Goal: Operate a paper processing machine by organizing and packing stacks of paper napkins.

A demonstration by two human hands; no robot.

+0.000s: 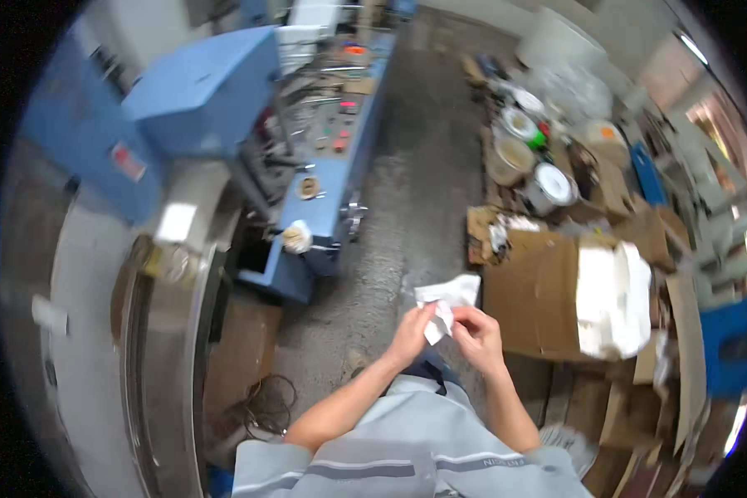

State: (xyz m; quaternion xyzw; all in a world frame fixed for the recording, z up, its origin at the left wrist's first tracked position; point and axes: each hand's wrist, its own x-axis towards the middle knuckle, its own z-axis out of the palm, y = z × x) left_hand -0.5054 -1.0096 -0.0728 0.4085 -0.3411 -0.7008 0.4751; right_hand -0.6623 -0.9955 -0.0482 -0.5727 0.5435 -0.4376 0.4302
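Observation:
A crumpled white piece of thin material (456,291), paper or cloth, is held in front of my waist between both hands. My left hand (410,334) pinches its left side, fingers closed on it. On the opposite side my right hand (478,337) has thumb and fingers bent together on the same white piece. One corner hangs down between the hands, and another part spreads out above them. Motion blur hides the finer detail of the fingertips.
To the left stands a blue machine (203,83) with a control panel (340,124) of coloured buttons. A cardboard box (529,299) holding white material (610,299) is close on my right. Tubs (510,158) and clutter lie beyond it. Grey floor (415,166) runs between.

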